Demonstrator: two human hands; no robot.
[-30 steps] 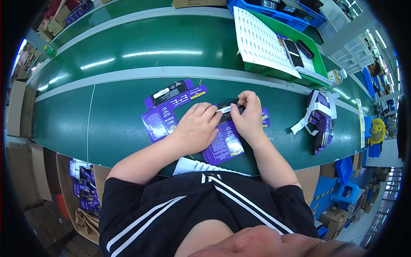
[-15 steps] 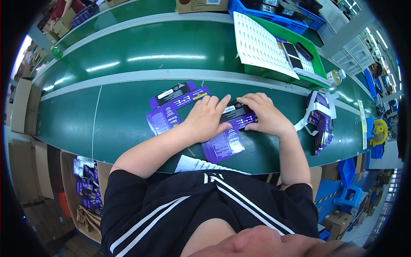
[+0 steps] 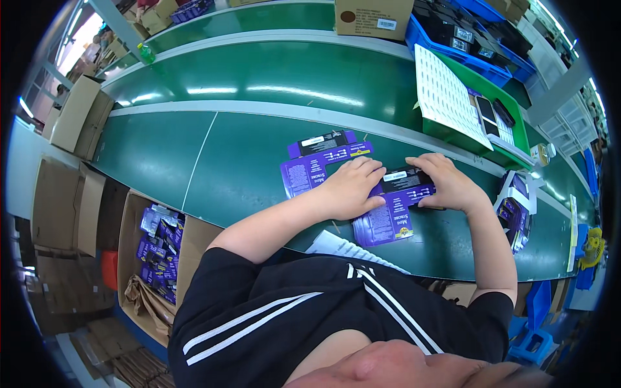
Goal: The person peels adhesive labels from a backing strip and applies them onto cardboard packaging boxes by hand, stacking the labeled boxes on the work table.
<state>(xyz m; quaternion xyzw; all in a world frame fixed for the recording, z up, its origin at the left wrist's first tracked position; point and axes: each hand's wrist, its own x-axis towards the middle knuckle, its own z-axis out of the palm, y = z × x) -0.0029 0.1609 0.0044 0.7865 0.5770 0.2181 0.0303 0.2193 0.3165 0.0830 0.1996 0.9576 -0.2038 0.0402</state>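
A purple and black folding carton (image 3: 383, 223) lies on the green bench in front of me, its large purple panel spread toward me. My left hand (image 3: 351, 187) has its fingers and thumb bent around the left end of the carton's raised black part. At the right end my right hand (image 3: 449, 183) grips the same part, thumb on the near side and fingers on the far side. Left of my left hand, a second opened-out purple carton (image 3: 303, 173) lies flat; my fingers partly cover its right side.
A strapped bundle of purple cartons (image 3: 515, 213) sits at the right. Behind it stands a green tray (image 3: 446, 132) with paper sheets and phones. Blue crates (image 3: 456, 55) are farther back. A cardboard box (image 3: 194, 258) of purple packages stands below the bench at left. Paper (image 3: 349, 251) lies at the near edge.
The whole view has swung left, so the bench and cartons appear farther right. Both hands stay on the same carton, with only slight finger shifts.
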